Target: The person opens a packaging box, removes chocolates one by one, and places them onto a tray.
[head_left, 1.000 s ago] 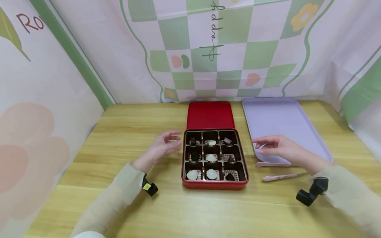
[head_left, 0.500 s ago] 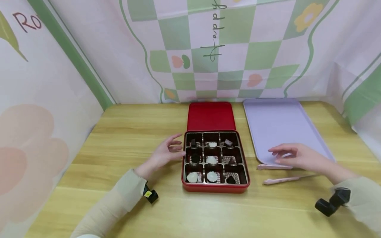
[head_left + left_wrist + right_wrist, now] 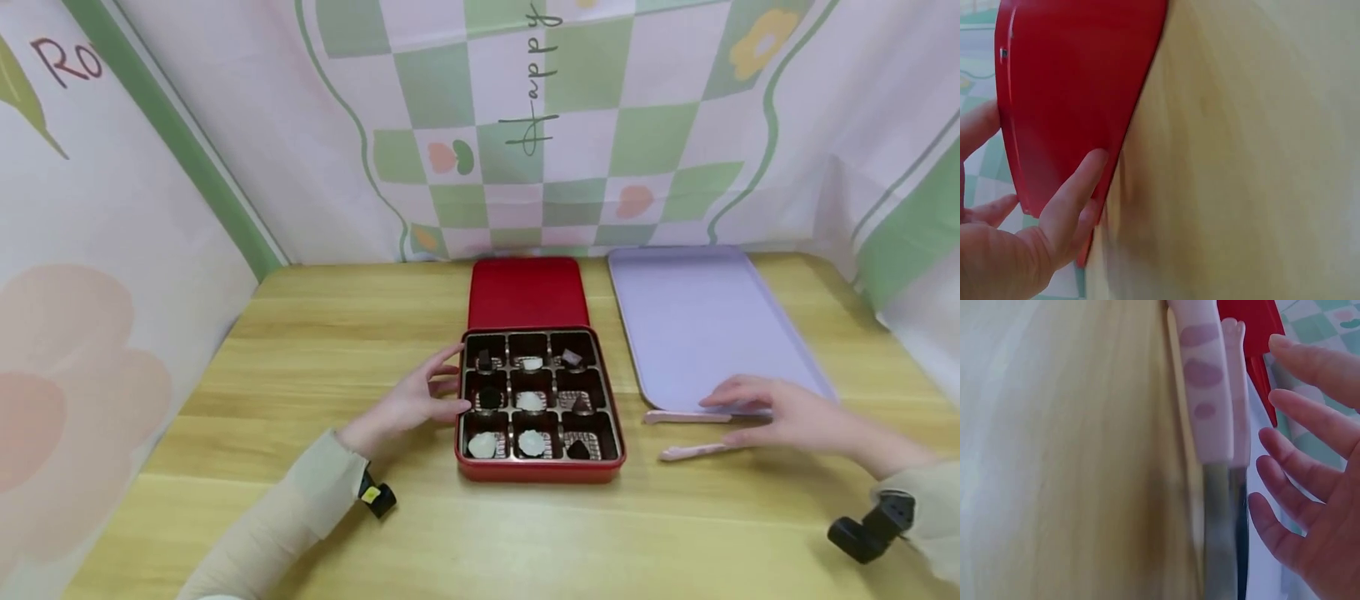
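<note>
A red tin (image 3: 540, 472) with a divided insert stands mid-table, one small white or dark chocolate in each compartment. My left hand (image 3: 416, 404) rests against the tin's left side, fingers and thumb extended; the left wrist view shows the thumb (image 3: 1075, 194) on the red wall. To the right lie two knives with pink handles, a nearer knife (image 3: 682, 452) and a farther knife (image 3: 686, 417). Over them hovers my right hand (image 3: 795, 421), fingers spread and holding nothing. In the right wrist view, the nearer knife's spotted handle (image 3: 1202, 381) is apart from the fingers (image 3: 1297, 478).
Behind the tin lies a red lid (image 3: 528, 292). A lilac tray (image 3: 690, 317) sits at the back right, just beyond the knives. Patterned fabric (image 3: 442, 100) hangs along the table's back edge and on the left. The wooden table (image 3: 480, 542) extends in front.
My left hand has moved slightly right and down, onto the tin's side. My right hand has shifted right and down from the tray's edge to above the knives, its fingers spreading.
</note>
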{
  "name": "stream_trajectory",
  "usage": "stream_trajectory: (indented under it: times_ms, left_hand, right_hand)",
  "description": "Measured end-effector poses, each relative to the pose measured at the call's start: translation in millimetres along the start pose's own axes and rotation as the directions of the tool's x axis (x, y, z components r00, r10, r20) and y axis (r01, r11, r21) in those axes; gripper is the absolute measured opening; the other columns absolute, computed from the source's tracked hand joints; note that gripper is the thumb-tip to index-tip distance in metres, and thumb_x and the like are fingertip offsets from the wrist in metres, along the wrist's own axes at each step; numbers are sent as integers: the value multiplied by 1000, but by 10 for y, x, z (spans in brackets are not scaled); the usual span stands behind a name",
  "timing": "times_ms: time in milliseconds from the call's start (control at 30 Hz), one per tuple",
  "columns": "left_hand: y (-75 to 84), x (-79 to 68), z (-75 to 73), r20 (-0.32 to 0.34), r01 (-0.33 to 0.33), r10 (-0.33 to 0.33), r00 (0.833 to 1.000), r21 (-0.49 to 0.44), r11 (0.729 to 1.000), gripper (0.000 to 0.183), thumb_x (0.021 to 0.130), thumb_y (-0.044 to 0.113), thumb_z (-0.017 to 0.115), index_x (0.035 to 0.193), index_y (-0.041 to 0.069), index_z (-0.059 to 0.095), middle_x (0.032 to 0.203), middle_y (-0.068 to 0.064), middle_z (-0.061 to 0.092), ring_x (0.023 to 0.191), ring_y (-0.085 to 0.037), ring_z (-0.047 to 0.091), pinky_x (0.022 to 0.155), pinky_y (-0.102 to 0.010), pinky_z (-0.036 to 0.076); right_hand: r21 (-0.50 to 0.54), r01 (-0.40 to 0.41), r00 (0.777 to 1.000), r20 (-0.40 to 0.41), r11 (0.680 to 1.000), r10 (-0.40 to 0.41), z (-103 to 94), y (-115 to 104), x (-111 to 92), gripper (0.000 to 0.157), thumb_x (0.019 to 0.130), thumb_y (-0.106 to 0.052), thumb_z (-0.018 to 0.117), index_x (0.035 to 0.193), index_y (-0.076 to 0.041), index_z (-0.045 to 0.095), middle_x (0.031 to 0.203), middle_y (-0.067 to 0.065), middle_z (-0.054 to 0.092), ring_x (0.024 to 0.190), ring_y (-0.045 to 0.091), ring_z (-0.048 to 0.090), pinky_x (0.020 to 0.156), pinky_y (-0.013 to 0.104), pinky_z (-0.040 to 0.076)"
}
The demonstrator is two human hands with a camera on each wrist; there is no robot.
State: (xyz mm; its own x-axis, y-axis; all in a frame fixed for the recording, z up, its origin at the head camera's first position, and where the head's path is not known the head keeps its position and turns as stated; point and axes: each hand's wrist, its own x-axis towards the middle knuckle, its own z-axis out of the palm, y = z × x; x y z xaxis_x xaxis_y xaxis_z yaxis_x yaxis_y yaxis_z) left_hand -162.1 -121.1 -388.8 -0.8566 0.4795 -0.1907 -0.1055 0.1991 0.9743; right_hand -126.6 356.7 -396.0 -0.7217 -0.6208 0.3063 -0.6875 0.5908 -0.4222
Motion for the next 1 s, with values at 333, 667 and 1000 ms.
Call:
stream_trajectory:
  times_ms: [333, 667, 1000]
  left_hand:
    - [1, -18, -4, -7, 55, -56, 998, -32, 998, 87, 84, -7, 64, 152, 22, 19, 148, -25, 29, 133, -40, 37, 84, -42, 56]
    - [-26, -6, -9, 9, 65, -64, 998, -75, 995, 86, 84, -4, 65, 151, 26, 21, 148, -22, 28, 133, -39, 36, 82, -43, 57]
    - [-25, -13, -8, 21, 54, -53, 998, -76, 996, 87, 84, -4, 65, 152, 26, 19, 149, -22, 27, 132, -40, 38, 81, -42, 57]
  right_hand:
    - [-69, -27, 999, -36, 997, 25, 12, 44, -172, 47, 53, -10, 88, 97, -16, 72, 101, -14, 60, 98, -11, 47, 88, -2, 28]
    - [-90, 39, 996, -72, 995, -46, 25, 148, -289, 49, 46, -10, 89, 92, -13, 73, 101, -12, 58, 100, -14, 44, 92, -4, 24]
    - [-185, -7, 998, -70, 983, -6, 32, 208, -322, 39, 47, -4, 86, 81, -19, 75, 94, -9, 59, 93, -13, 46, 86, -5, 28]
